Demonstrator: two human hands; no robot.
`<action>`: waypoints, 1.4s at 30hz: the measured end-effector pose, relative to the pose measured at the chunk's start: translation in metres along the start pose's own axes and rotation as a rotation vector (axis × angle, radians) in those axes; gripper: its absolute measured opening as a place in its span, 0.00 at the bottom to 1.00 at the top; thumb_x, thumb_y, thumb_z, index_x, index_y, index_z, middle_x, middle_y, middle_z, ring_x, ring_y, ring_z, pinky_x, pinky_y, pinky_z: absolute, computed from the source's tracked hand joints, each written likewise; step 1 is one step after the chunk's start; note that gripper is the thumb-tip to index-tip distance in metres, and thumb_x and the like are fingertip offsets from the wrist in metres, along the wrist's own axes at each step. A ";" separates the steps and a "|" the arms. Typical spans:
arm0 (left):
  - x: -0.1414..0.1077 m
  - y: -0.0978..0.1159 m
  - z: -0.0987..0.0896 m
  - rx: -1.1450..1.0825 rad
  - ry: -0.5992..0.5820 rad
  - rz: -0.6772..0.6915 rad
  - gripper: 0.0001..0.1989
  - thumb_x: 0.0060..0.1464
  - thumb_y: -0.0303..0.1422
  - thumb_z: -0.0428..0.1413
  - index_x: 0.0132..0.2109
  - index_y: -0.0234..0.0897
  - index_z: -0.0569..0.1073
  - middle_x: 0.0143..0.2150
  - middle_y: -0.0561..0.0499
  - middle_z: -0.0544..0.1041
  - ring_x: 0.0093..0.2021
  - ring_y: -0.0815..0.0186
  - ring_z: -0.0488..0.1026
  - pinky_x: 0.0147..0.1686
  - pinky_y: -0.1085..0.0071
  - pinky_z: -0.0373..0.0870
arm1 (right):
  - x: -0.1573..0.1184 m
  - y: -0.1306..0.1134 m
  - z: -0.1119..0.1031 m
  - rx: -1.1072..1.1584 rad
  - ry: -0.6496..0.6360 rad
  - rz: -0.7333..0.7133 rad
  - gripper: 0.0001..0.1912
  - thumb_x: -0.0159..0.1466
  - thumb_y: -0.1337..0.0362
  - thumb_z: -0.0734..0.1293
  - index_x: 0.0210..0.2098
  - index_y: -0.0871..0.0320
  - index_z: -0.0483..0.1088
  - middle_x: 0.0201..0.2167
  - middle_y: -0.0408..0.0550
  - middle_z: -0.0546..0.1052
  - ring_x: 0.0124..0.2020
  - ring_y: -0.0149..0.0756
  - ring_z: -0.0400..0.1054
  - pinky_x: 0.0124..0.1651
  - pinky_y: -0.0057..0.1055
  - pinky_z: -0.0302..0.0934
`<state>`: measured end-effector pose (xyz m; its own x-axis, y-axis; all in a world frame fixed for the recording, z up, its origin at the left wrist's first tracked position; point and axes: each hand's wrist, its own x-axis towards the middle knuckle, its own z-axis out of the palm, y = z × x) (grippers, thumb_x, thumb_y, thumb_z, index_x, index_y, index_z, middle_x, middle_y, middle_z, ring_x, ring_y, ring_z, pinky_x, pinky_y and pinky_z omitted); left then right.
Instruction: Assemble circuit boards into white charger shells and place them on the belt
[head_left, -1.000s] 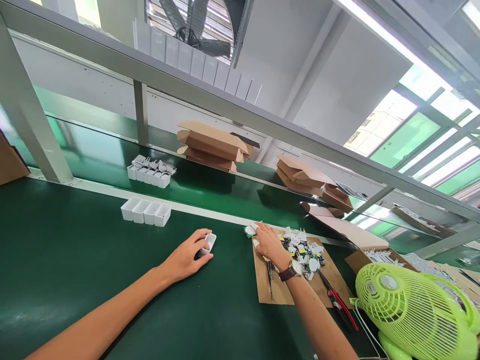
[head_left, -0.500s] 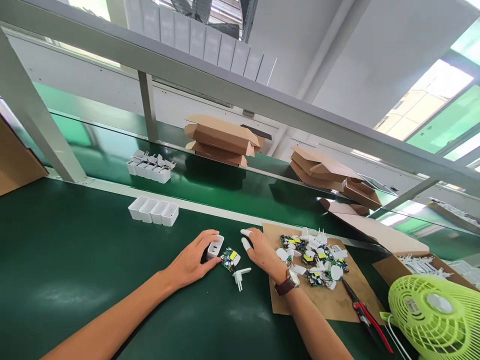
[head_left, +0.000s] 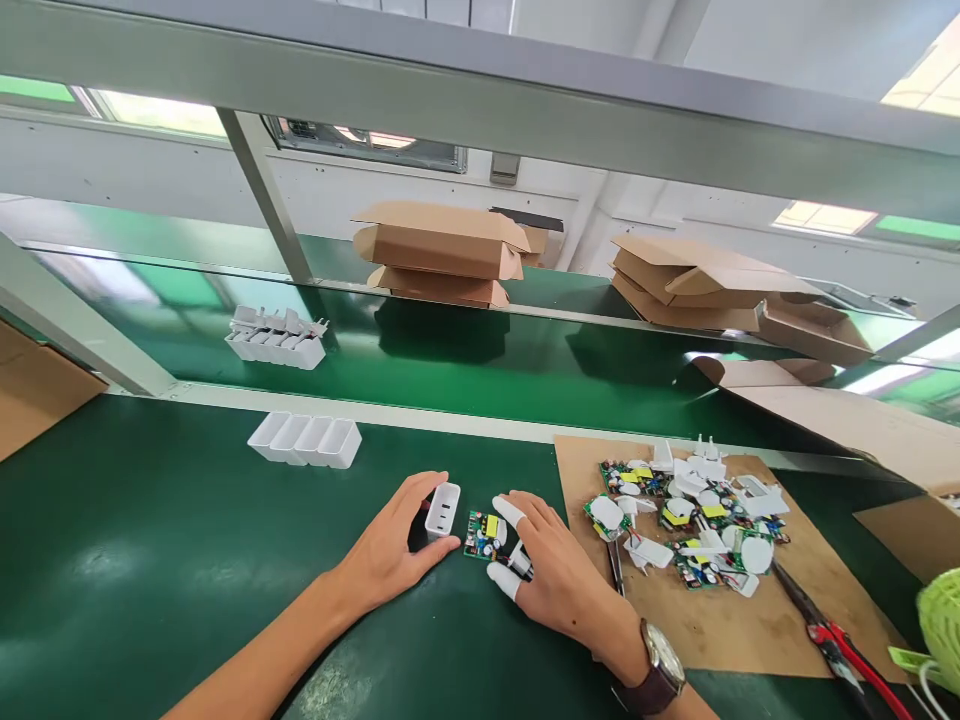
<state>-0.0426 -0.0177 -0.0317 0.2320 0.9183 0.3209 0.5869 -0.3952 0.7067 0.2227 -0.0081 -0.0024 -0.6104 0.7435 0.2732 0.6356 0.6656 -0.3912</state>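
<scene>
My left hand [head_left: 397, 535] is closed around a white charger housing [head_left: 442, 510], gripping it by the sides. Two port slots show on its upper face. Just to its right lies a small green circuit board [head_left: 484, 535] with yellow and white parts. My right hand [head_left: 551, 560], wearing white finger cots on thumb and index finger, is over the board's right end, those two fingers spread on either side. A white plug piece [head_left: 520, 560] shows partly beneath this hand; the hand hides the rest.
Brown cardboard [head_left: 592, 620] on the right bears a pile of circuit boards [head_left: 705, 510] with white plugs. Red-handled pliers [head_left: 829, 635] and a green fan [head_left: 941, 630] are beyond. White housings [head_left: 304, 440] stand in a row at left; folded cartons [head_left: 442, 245] sit on the shelf behind.
My right hand has moved left relative to the board, and its fingers now flank it. The left hand still grips the housing. The camera view has shifted and levelled.
</scene>
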 end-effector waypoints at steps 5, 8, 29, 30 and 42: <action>0.002 0.006 -0.008 -0.027 -0.060 -0.014 0.35 0.58 0.36 0.62 0.68 0.46 0.56 0.66 0.42 0.68 0.61 0.53 0.72 0.61 0.54 0.73 | 0.001 0.003 0.003 -0.042 -0.010 -0.024 0.27 0.61 0.72 0.66 0.60 0.60 0.63 0.51 0.59 0.76 0.54 0.52 0.70 0.53 0.51 0.71; 0.002 0.011 -0.008 -0.070 -0.079 0.043 0.36 0.59 0.31 0.58 0.71 0.45 0.52 0.68 0.41 0.66 0.67 0.53 0.67 0.66 0.52 0.67 | 0.005 -0.003 0.007 -0.022 0.095 -0.032 0.26 0.59 0.75 0.64 0.57 0.59 0.65 0.46 0.56 0.76 0.47 0.48 0.71 0.49 0.47 0.72; 0.007 0.030 -0.021 -0.074 -0.399 -0.065 0.35 0.42 0.48 0.72 0.57 0.47 0.74 0.44 0.49 0.75 0.43 0.59 0.73 0.45 0.62 0.75 | 0.013 0.003 0.007 -0.026 0.609 -0.083 0.23 0.65 0.70 0.64 0.60 0.54 0.64 0.47 0.56 0.75 0.49 0.49 0.73 0.47 0.47 0.73; 0.007 0.028 -0.020 -0.090 -0.333 -0.058 0.32 0.43 0.46 0.72 0.55 0.46 0.74 0.48 0.47 0.75 0.46 0.57 0.74 0.47 0.61 0.75 | 0.013 0.002 0.006 -0.022 0.618 -0.085 0.25 0.65 0.70 0.64 0.61 0.54 0.63 0.47 0.55 0.75 0.49 0.49 0.73 0.48 0.47 0.73; 0.005 0.009 -0.006 0.094 0.060 0.222 0.25 0.62 0.33 0.58 0.65 0.44 0.63 0.60 0.41 0.72 0.60 0.55 0.73 0.59 0.53 0.74 | 0.001 -0.027 0.000 -0.026 0.497 -0.277 0.33 0.66 0.75 0.63 0.68 0.57 0.55 0.53 0.60 0.75 0.57 0.52 0.71 0.54 0.52 0.74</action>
<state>-0.0404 -0.0167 -0.0197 0.3187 0.8051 0.5002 0.5969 -0.5805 0.5538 0.2053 -0.0251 0.0084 -0.4644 0.4780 0.7456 0.4986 0.8369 -0.2259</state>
